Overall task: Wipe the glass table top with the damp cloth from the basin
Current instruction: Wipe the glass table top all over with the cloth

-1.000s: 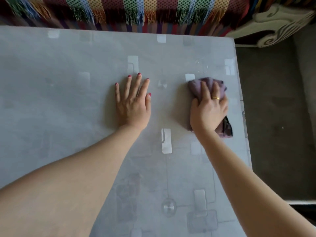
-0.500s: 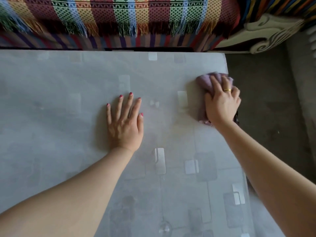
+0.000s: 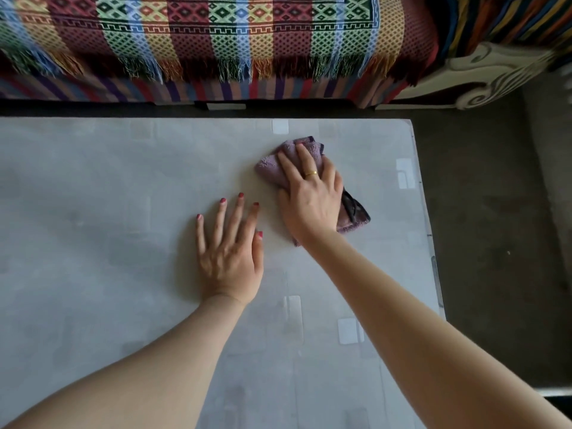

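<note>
My right hand [image 3: 311, 198] presses the purple cloth [image 3: 280, 164] flat; unwiped glass table top [image 3: 93, 181] stretches leftward past my left hand [image 3: 230, 252], splayed empty.

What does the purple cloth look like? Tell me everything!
The cloth is a fuzzy, mauve-purple towel, bunched and folded, with a darker edge showing at its near right corner. It lies flat on the grey glass table top, near the far right corner. The right hand presses down on its middle, covering much of it.
</note>
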